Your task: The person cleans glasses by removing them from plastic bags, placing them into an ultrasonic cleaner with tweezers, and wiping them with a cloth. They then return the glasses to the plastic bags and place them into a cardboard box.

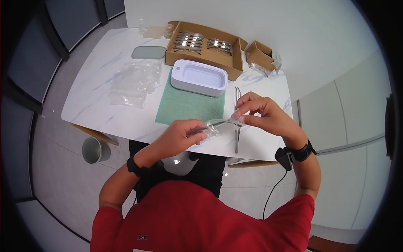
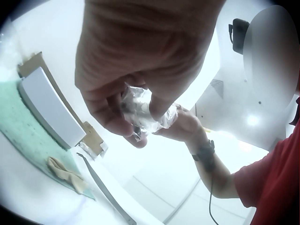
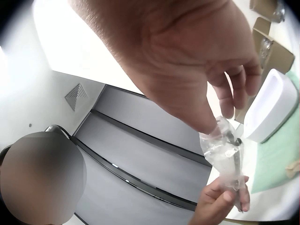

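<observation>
A clear plastic bag (image 1: 212, 127) with a thin dark item inside stretches between both hands, above the table's front edge. My left hand (image 1: 176, 136) grips one end, fingers and thumb curled round it. At the other end my right hand (image 1: 266, 115) pinches the plastic between thumb and fingers, its palm side showing in the right wrist view. Crumpled film hides much of the item in the bag (image 3: 225, 152). Beneath the right hand, long metal tweezers (image 1: 236, 140) lie on the table. Left of them, a white plastic tub (image 1: 197, 87) stands on a green cloth (image 1: 184, 107).
Behind the tub is a cardboard box (image 1: 233, 72) with several eyeglasses (image 1: 189, 42). Flat plastic bags (image 1: 132, 84) and a grey lid (image 1: 148, 52) lie left. A smaller carton (image 1: 258, 56) stands back right. A beige cloth (image 2: 65, 173) lies on the green one. A bin (image 1: 94, 150) is on the floor.
</observation>
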The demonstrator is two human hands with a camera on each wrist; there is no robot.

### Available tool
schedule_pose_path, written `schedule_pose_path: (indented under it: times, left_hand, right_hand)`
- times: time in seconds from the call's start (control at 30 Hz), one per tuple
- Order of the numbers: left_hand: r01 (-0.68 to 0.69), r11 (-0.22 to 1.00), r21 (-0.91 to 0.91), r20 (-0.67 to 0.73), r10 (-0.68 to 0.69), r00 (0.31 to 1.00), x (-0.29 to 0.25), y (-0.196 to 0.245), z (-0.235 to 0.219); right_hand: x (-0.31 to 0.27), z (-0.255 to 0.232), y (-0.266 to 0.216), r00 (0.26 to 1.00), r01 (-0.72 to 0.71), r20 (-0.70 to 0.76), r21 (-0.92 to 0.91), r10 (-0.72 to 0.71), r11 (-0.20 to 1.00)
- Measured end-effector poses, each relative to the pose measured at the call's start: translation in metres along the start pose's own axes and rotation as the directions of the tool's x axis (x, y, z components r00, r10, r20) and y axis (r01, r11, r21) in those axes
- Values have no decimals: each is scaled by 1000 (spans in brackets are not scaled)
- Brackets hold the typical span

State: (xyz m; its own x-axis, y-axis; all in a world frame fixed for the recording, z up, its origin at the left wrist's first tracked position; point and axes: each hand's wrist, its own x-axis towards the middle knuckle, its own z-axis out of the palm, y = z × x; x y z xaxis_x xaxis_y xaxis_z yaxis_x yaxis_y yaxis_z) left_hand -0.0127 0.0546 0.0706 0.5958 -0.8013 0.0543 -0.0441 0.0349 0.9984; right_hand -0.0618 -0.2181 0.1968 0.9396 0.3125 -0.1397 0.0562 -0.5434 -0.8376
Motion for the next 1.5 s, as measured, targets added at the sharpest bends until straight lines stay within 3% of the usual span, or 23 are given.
schedule_pose_path:
  times: [0.27,0.37,0.53,0.8,0.93,1.0,1.1,1.23,1.33,1.43,1.5]
  left_hand:
    - [-28,999,24,3,28,1000,1,-8,10]
    - [-58,998,38,-21,59,998,3,-12,14]
    - [-67,995,73,-41,70,997,-1,-11,19]
    - [43,991,124,-54,-36,998,-21,-2,2]
    - [37,998,41,-115,-32,993,-37,-20,-8]
    - [124,991,59,-166,-112,980,-46,-15,-14]
    - [199,976,82,-244,-174,954,-70,-18,-46]
    - [339,931,138,-343,-277,898,-118,-15,-118]
    - [451,879,153,-409,-359,839,-136,-23,-177]
    - [420,818,392,-427,-243,871,-131,-32,-218]
    - [448,663,600,-480,-150,864,-125,-36,-229]
  right_hand:
    - [-2,0,13,991,-126,22,-147,131,981]
    - [-4,3,14,999,-54,-7,-208,54,977]
    - [-4,12,27,996,-84,4,-31,84,996]
    - [-9,8,37,991,-134,25,263,132,956]
    - [-12,-3,45,988,-151,17,210,150,966]
    - [-15,-9,44,974,-193,-62,291,220,937]
    - [-16,-18,52,966,-157,-142,331,214,930]
    - [-15,-21,64,935,-214,-194,359,297,908]
    - [-5,-15,71,944,-211,-159,383,289,900]
    - [6,-9,73,951,-186,-161,384,264,904]
    - [13,-6,74,957,-160,-169,366,235,917]
